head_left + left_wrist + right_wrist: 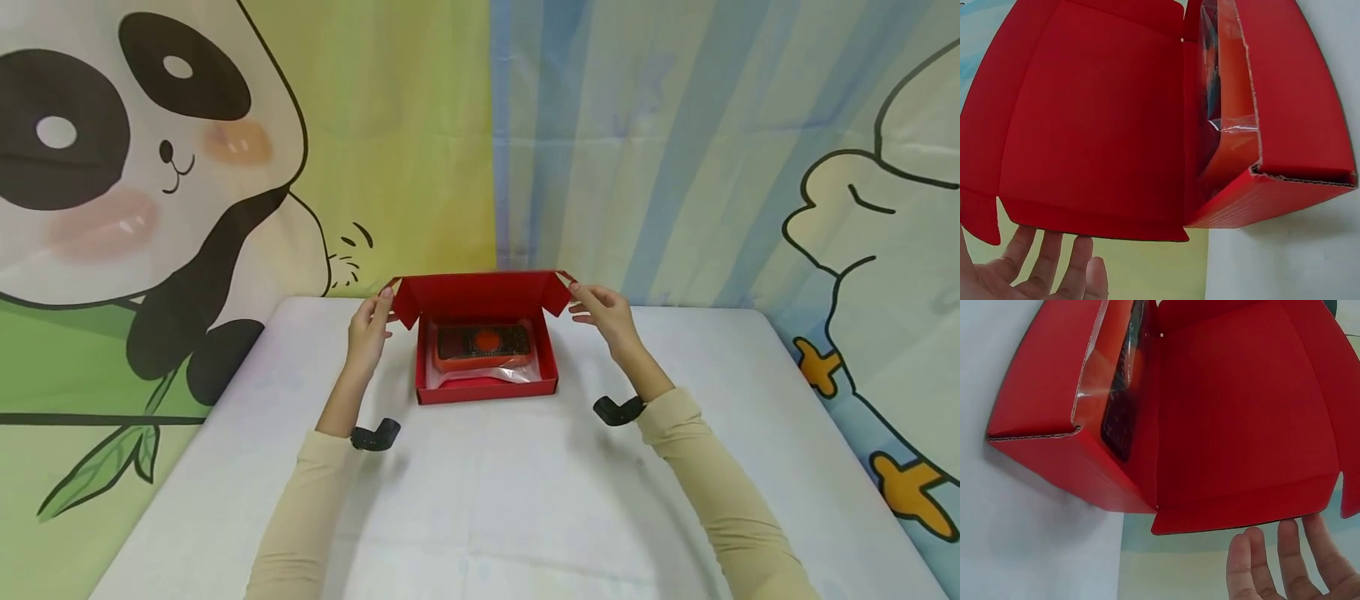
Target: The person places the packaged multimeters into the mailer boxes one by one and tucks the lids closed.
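A red cardboard box (486,394) stands on the table with its lid (480,294) raised. Inside lies an orange and dark multimeter (483,362) with a round orange dial, wrapped in a clear plastic bag (517,374). My left hand (365,335) holds the lid's left corner, and in the left wrist view its fingers (1047,261) reach behind the side flap. At the opposite corner, my right hand (611,318) holds the lid, with fingers (1289,553) touching the flap's edge. The right thumb is out of sight in the right wrist view.
A white cloth covers the table (480,500). Behind it hangs a printed curtain (405,150) with a panda at the left and stripes towards the right. Each wrist wears a black camera mount, one left (377,435) and one right (618,410).
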A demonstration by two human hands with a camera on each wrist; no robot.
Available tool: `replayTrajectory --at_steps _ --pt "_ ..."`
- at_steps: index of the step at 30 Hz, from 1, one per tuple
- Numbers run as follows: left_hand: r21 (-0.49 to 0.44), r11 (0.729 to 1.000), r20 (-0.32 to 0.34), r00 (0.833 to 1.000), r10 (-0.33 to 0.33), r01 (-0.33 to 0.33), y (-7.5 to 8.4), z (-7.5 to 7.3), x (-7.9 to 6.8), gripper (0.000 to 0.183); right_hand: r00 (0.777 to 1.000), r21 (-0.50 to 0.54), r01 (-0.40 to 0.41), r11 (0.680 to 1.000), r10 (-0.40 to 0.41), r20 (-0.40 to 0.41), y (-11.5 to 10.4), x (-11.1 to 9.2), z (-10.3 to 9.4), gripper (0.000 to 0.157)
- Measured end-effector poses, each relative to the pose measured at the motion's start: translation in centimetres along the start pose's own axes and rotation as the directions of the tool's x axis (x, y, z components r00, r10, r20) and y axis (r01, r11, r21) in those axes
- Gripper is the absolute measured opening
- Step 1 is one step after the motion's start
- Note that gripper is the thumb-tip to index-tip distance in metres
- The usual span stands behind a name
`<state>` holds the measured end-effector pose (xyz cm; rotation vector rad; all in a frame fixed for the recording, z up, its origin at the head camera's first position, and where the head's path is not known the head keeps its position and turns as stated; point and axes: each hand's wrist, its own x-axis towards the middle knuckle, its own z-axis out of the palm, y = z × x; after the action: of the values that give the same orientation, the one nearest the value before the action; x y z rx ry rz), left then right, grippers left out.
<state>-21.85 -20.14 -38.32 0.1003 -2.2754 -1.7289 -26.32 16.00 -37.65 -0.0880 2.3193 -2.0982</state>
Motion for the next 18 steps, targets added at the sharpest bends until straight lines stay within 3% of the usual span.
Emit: replayTrajectory --at_steps 9,18 --pt "0.006 1.000 0.013 1.000 -0.018 0.018 0.2 0.3 0.2 0.066 0.999 -0.042 -0.002 0.999 0.003 0.033 -0.1 0.1 0.0 0.064" --pt "0.017 1.000 0.038 0.999 -0.025 0.025 1.5 0.0 1.2 0.071 0.995 -0.020 0.029 0.999 -0.027 0.097 -0.9 0.3 0.4 0.059"
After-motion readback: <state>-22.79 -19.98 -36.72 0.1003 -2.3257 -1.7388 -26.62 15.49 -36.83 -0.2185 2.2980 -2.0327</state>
